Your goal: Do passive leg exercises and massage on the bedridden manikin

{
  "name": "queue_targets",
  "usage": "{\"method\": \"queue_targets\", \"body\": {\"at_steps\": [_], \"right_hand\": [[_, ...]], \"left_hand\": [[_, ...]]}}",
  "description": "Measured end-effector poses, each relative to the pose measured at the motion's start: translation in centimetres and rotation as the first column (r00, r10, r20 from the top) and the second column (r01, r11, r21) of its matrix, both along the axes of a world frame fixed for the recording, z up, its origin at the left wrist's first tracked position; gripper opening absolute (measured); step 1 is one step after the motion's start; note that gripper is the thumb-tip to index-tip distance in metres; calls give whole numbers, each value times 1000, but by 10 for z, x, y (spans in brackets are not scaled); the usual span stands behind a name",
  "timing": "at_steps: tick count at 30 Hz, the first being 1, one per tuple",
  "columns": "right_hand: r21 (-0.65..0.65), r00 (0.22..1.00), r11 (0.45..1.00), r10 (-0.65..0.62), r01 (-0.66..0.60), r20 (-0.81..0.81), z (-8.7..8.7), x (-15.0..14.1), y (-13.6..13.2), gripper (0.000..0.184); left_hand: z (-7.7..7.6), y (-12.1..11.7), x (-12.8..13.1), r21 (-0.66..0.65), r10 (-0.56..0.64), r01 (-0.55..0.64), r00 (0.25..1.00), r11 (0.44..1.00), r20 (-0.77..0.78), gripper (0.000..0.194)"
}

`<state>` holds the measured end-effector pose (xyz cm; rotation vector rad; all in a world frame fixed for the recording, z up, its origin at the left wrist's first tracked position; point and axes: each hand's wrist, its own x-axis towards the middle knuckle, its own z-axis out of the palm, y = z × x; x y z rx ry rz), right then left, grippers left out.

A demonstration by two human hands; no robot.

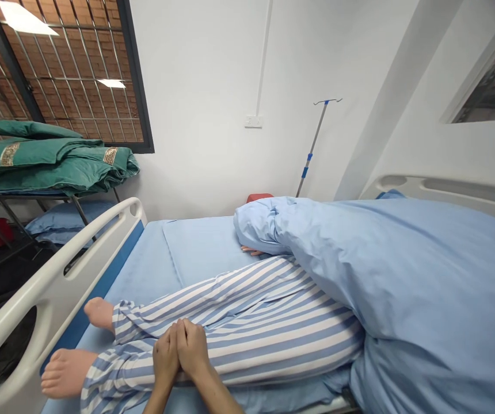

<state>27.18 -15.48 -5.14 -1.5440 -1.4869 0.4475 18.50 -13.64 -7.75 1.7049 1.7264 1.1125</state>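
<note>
A manikin lies on the bed in blue-and-white striped trousers (273, 339). Its bare feet, a near foot (67, 372) and a far foot (99, 313), point left. My left hand (166, 352) and my right hand (192, 348) are side by side over the near lower leg, knuckles together. Both have curled fingers; no cloth is seen bunched or pulled at them, though the palms are hidden. A light-blue quilt (403, 276), folded back to the right, covers the upper body. Some fingertips (252, 250) of the manikin show under its edge.
A white footboard (53, 287) bounds the bed at left, a headboard (454, 187) at right. Behind the bed stand an IV pole (316, 141) and a red object (259, 196), mostly hidden. Green folded bedding (57, 164) lies on a rack below the barred window (79, 69).
</note>
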Motion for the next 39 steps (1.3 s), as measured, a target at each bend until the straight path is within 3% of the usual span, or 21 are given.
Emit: {"method": "queue_targets", "body": {"at_steps": [5,11,14,17,19,25,30,36,39], "right_hand": [[-21,998,998,-50,51,48,-12,12,-9,42],[-14,987,997,-80,79,-143,-19,14,-5,42],[-10,961,994,-110,111,-253,-21,16,-2,43],[-10,941,993,-113,116,-318,-21,17,1,41],[-21,945,993,-119,118,-304,-15,19,2,40],[21,997,998,-49,51,-64,6,36,-9,41],[-6,995,995,-99,98,-27,-10,43,-17,42],[10,960,992,-117,124,-255,-21,46,-13,43],[8,913,988,-141,156,-384,-22,49,-8,44]], "left_hand": [[2,-1,2,-47,-15,14,1000,999,-25,42],[20,-4,32,-75,-3,23,965,997,261,43],[16,-6,43,-101,36,-6,952,995,303,43],[5,-7,42,-78,-21,38,977,996,210,40],[1,-7,40,-70,-45,57,986,996,160,41],[2,-8,41,-85,-96,103,992,991,87,39],[4,-9,44,-76,-67,71,996,995,55,45],[26,-14,69,-73,-73,95,964,993,255,42],[26,-16,80,-105,-17,52,949,993,315,44]]}}
